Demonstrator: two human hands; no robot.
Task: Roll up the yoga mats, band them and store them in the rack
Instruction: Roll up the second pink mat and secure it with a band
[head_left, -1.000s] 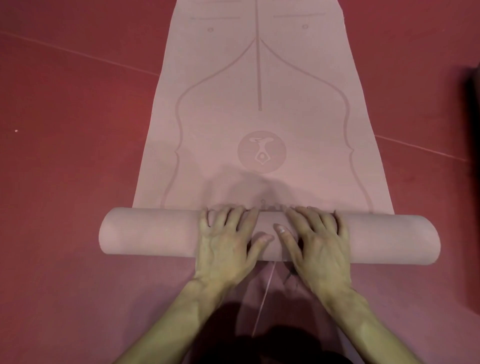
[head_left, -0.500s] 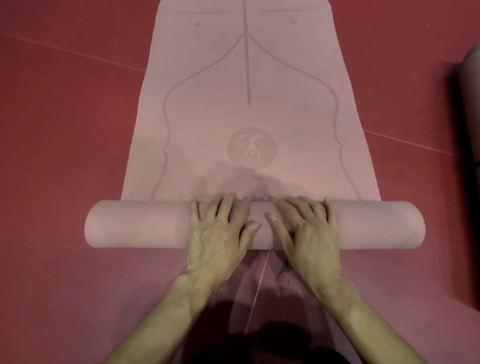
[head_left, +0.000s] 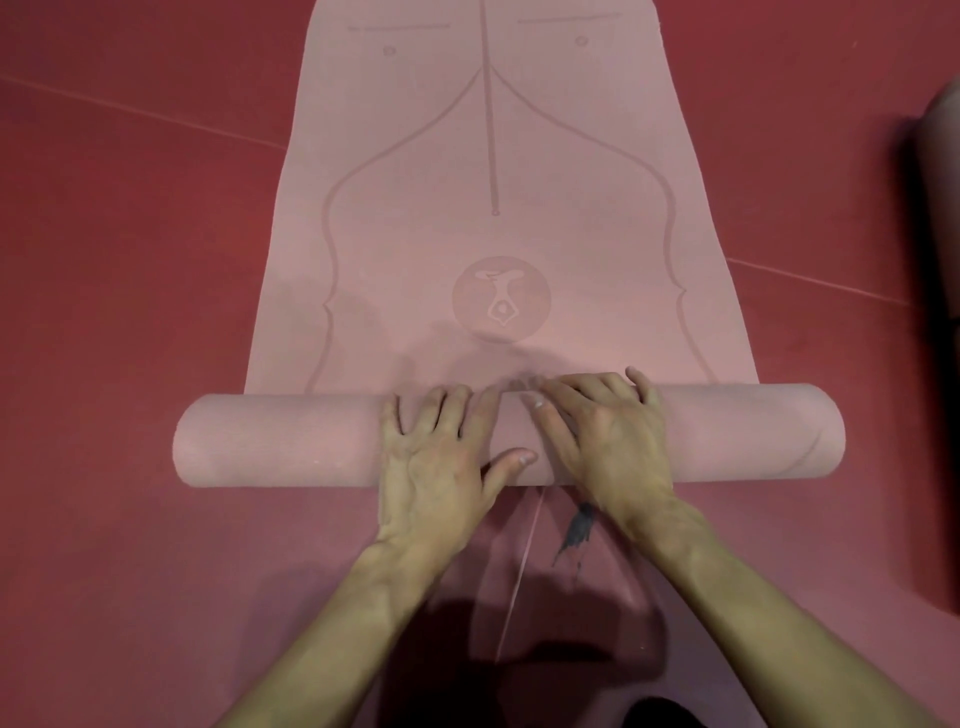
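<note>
With left hand (head_left: 441, 457) and right hand (head_left: 608, 441) pressed flat, fingers spread, I've pushed the mat roll (head_left: 291, 439) toward 12 o'clock, nearer the logo (head_left: 501, 299).

One yoga mat (head_left: 493, 156), partly rolled. Two hands: one left hand (head_left: 441, 457), one right hand (head_left: 608, 436). One round emblem (head_left: 501, 299). One dim rolled shape (head_left: 943, 208) at the right edge.

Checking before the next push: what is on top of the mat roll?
The left hand and right hand rest side by side on the middle of the mat roll, fingers spread over its top. Both ends are bare. The surface under the palms is covered.
</note>
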